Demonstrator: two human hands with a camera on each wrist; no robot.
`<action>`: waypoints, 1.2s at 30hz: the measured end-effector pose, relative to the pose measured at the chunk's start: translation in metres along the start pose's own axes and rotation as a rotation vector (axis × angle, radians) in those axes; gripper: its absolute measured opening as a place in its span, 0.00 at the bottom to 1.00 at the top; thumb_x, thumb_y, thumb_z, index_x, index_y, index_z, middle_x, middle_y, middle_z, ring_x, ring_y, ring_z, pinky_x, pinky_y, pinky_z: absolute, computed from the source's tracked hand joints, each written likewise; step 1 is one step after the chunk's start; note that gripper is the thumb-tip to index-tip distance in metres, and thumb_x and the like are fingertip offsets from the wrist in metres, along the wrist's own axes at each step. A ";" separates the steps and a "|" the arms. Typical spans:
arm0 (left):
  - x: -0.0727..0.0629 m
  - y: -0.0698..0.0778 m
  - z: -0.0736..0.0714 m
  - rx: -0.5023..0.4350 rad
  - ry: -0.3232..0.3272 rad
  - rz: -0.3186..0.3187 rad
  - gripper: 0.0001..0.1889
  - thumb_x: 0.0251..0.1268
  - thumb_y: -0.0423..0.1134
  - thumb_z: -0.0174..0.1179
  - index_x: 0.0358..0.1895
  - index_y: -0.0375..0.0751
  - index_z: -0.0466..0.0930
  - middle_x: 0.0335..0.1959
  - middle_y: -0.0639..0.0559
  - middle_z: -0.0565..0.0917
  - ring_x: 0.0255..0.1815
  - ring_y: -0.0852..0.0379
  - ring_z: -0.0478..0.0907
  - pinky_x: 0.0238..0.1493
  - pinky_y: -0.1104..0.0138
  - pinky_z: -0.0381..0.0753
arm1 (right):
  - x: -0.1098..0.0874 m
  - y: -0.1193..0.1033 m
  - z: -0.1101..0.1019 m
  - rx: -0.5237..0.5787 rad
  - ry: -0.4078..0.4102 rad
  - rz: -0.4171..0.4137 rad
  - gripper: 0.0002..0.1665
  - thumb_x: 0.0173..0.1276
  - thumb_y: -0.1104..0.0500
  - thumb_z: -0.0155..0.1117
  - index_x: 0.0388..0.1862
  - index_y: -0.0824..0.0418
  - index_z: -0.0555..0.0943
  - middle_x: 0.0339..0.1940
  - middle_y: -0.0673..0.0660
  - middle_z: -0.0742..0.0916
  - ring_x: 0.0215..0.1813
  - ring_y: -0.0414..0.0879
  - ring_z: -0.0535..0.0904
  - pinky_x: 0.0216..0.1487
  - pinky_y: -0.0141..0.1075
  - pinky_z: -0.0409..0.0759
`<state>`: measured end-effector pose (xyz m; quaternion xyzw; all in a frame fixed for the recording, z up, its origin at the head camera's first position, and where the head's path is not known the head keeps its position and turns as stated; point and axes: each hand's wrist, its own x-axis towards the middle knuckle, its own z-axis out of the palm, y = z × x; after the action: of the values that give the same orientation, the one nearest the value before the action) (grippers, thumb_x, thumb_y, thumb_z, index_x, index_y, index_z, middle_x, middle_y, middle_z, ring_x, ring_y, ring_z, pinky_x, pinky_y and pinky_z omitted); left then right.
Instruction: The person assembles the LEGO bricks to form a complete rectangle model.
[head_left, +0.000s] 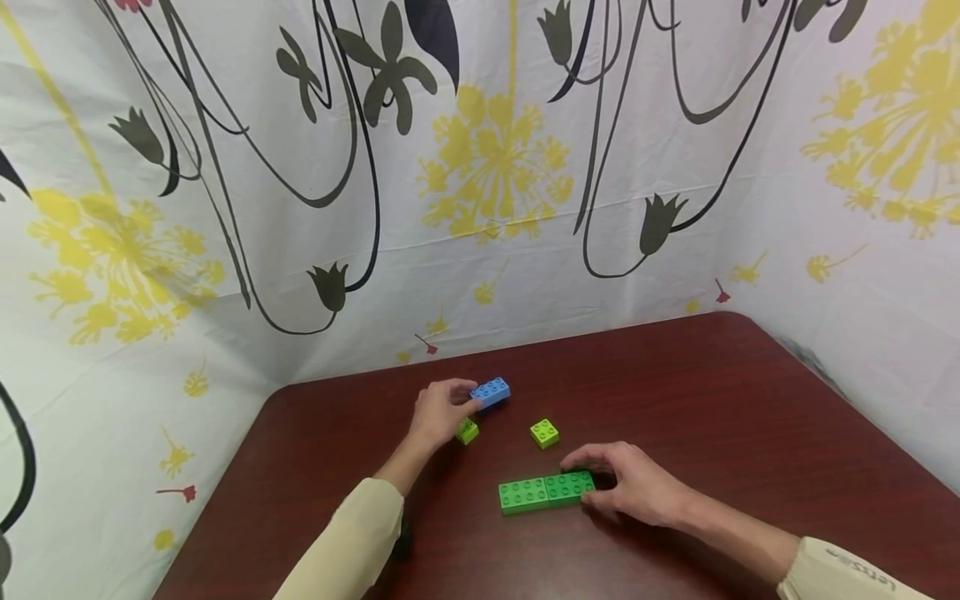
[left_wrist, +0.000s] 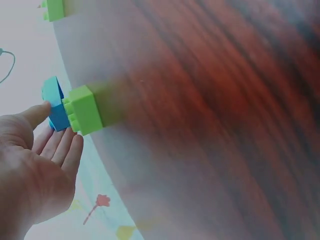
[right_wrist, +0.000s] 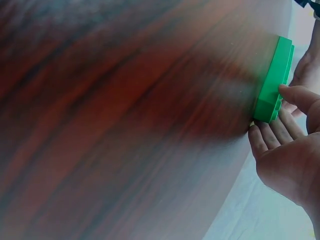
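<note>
My left hand [head_left: 442,412] pinches the left end of a blue toy building brick [head_left: 492,392] between thumb and fingers, toward the back of the table. A lime-green brick [head_left: 467,431] sits just below that hand, partly covered by it; the left wrist view shows this lime brick [left_wrist: 86,111] overlapping the blue one. Two green bricks [head_left: 523,495] lie end to end in a row, studs up, nearer the front. Around the row's right end curls my right hand [head_left: 633,483], thumb at the near side and fingers at the far side. In the right wrist view, the thumb overlaps the green row [right_wrist: 272,80].
A second lime-green brick [head_left: 544,433] stands between the blue brick and the green row. The dark red-brown table [head_left: 712,417] has rounded back corners and meets a flower-patterned cloth [head_left: 495,275] behind. Something dark [head_left: 402,540] shows beside the left sleeve.
</note>
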<state>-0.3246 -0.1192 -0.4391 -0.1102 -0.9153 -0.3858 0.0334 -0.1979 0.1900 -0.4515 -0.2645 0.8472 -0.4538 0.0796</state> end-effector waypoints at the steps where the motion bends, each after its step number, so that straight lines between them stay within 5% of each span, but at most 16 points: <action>1: -0.001 0.001 -0.002 -0.013 0.002 0.003 0.17 0.72 0.42 0.72 0.59 0.44 0.89 0.55 0.46 0.90 0.56 0.49 0.88 0.60 0.53 0.85 | 0.000 0.000 0.000 0.000 0.003 0.001 0.23 0.68 0.60 0.77 0.61 0.60 0.85 0.59 0.53 0.88 0.61 0.52 0.84 0.61 0.42 0.83; 10: -0.017 0.011 -0.011 -0.107 -0.029 0.067 0.17 0.72 0.42 0.72 0.61 0.46 0.88 0.55 0.48 0.90 0.54 0.51 0.89 0.56 0.56 0.87 | -0.001 -0.001 -0.001 0.023 0.012 0.012 0.23 0.68 0.60 0.78 0.61 0.61 0.85 0.59 0.54 0.88 0.59 0.51 0.85 0.60 0.44 0.83; 25: -0.065 0.028 -0.005 -0.191 -0.164 0.204 0.16 0.71 0.44 0.73 0.59 0.48 0.89 0.53 0.54 0.90 0.50 0.59 0.89 0.54 0.62 0.87 | -0.002 0.001 0.001 0.056 0.036 -0.011 0.23 0.68 0.62 0.78 0.60 0.65 0.85 0.58 0.59 0.88 0.56 0.50 0.86 0.59 0.49 0.85; 36: -0.095 0.038 0.005 -0.226 -0.268 0.188 0.14 0.69 0.41 0.74 0.56 0.50 0.90 0.51 0.58 0.91 0.49 0.62 0.88 0.54 0.65 0.87 | -0.002 0.000 0.004 0.057 0.047 -0.005 0.22 0.69 0.62 0.78 0.60 0.62 0.85 0.58 0.57 0.88 0.58 0.54 0.85 0.59 0.48 0.85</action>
<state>-0.2231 -0.1068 -0.4296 -0.2486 -0.8481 -0.4633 -0.0654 -0.1945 0.1884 -0.4544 -0.2535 0.8350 -0.4840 0.0658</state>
